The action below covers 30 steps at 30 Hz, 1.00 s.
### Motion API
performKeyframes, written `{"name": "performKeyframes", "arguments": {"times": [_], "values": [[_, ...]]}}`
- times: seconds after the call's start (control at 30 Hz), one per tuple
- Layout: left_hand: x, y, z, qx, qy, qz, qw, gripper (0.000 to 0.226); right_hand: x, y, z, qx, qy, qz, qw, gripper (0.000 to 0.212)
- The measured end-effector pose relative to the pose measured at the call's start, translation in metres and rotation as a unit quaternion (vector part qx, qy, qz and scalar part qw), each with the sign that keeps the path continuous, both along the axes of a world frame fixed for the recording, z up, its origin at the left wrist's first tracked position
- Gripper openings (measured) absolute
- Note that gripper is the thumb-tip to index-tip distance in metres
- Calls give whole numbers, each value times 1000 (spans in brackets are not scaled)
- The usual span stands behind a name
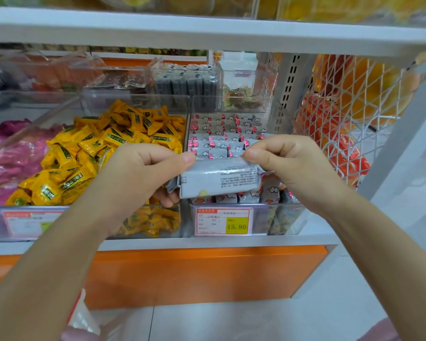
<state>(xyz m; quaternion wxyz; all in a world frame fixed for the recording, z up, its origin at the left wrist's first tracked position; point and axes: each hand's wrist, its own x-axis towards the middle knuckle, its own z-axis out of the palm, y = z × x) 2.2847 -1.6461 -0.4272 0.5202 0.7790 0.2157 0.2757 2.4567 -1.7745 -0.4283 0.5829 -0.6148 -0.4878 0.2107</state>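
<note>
Both your hands pinch one silver-grey foil snack packet.
Left hand grips its left end, right hand its top right edge; packet held above the clear plastic bin of matching packets, yellow-wrapped candies alongside.

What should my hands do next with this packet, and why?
Probably lower the packet into the bin below: the left hand and right hand pinch it just above that bin, where matching packets stand in rows.
</note>
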Motion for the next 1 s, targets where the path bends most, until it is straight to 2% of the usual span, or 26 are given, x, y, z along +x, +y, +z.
{"name": "performKeyframes", "arguments": {"times": [0.17,0.37,0.47,0.57,0.63,0.67,0.73,0.77,0.83,0.87,0.93,1.0], "values": [[-4,6,0,-28,11,-20,999,33,-5,1,-1,17,-34,-12,999,20],[-5,12,-5,-11,19,-11,1000,50,-6,4,-4,24,-14,-33,999,17],[-5,8,-2,21,24,-14,999,39,-5,5,-7,17,37,-55,998,19],[-2,3,-3,108,16,-18,994,19,-3,7,-9,4,63,-88,994,21],[2,2,-5,163,2,19,986,7,-2,7,-8,16,87,-72,993,33],[4,2,-6,179,-10,42,983,12,-1,6,-8,25,98,-51,994,37],[6,4,-10,212,-19,78,974,17,-1,5,-7,39,74,-22,996,28],[7,5,-12,246,-11,90,965,19,-2,5,-7,41,47,-24,998,20],[10,7,-16,299,15,95,949,21,-3,6,-10,54,6,-57,997,20],[11,7,-18,302,28,94,948,27,-3,7,-11,64,-3,-73,995,18],[12,8,-23,295,59,100,948,58,-3,8,-11,78,1,-106,991,12],[12,9,-25,309,92,97,942,63,-1,10,-9,86,20,-132,987,10]]}}
